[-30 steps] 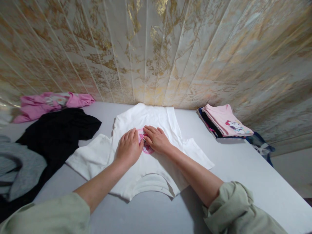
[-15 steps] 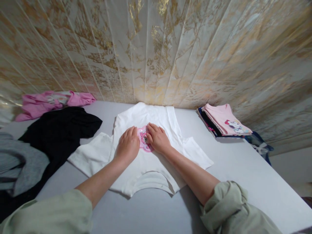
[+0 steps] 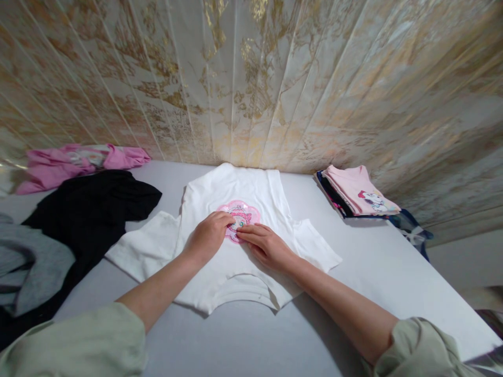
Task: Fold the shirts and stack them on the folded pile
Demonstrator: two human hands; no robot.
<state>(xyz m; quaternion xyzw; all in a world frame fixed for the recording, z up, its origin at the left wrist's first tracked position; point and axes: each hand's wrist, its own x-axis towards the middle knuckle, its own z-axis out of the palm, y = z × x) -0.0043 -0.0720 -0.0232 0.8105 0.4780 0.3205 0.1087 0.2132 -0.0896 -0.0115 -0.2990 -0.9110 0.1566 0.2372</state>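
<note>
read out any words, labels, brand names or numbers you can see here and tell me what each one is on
No readable text anywhere.
White T-shirt: a pink flower-shaped print with a cartoon figure; any lettering in it is too small to read. The left hand and right hand lie flat at its lower edge.
Folded pink shirt on the stack at right: a cartoon picture, no legible words.
Black garment, pink garment: no lettering visible.
</note>
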